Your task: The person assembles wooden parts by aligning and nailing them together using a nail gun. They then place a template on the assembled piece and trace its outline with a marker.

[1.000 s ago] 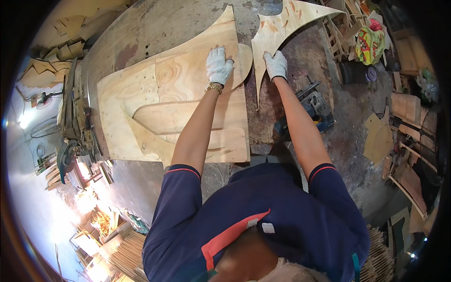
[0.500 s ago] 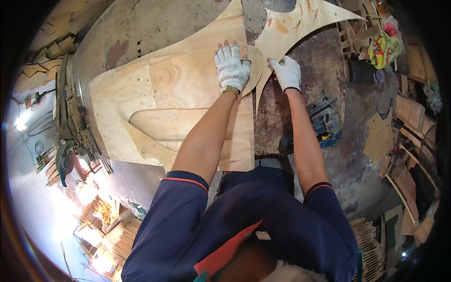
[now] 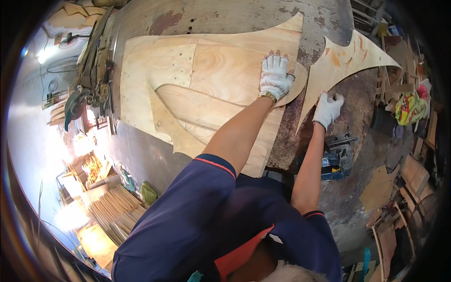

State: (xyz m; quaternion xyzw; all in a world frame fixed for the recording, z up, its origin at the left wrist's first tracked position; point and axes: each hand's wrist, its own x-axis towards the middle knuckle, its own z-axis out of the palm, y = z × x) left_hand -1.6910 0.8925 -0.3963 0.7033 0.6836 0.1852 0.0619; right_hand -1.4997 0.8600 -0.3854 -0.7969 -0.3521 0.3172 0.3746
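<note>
My left hand [image 3: 276, 76], in a white fingerless work glove, lies flat with fingers stretched out on a plywood panel [image 3: 221, 61]. Under its edge shows a rounded plywood piece [image 3: 299, 81]. Thin curved plywood pieces [image 3: 171, 126] also lie over the panel's near left part. To the right is a pointed, curved plywood offcut [image 3: 345, 58] with reddish-brown stains. My right hand [image 3: 328, 110], gloved alike, pinches its near edge; the fingers beneath are partly hidden. Just nearer than that hand rests a blue and black jigsaw [image 3: 339, 157].
All this lies on a worn, stained worktable [image 3: 225, 19]. At the right stand piled wood scraps [image 3: 413, 174] and a yellow and red plastic bag [image 3: 411, 108]. Along the left edge hang tools and wood strips [image 3: 94, 61]; stacked slats [image 3: 115, 209] lie at the lower left.
The view has swung, so the table's things appear turned and farther right. The offcut sits slightly farther from the panel, with my right hand still at its edge. My left hand stays flat.
</note>
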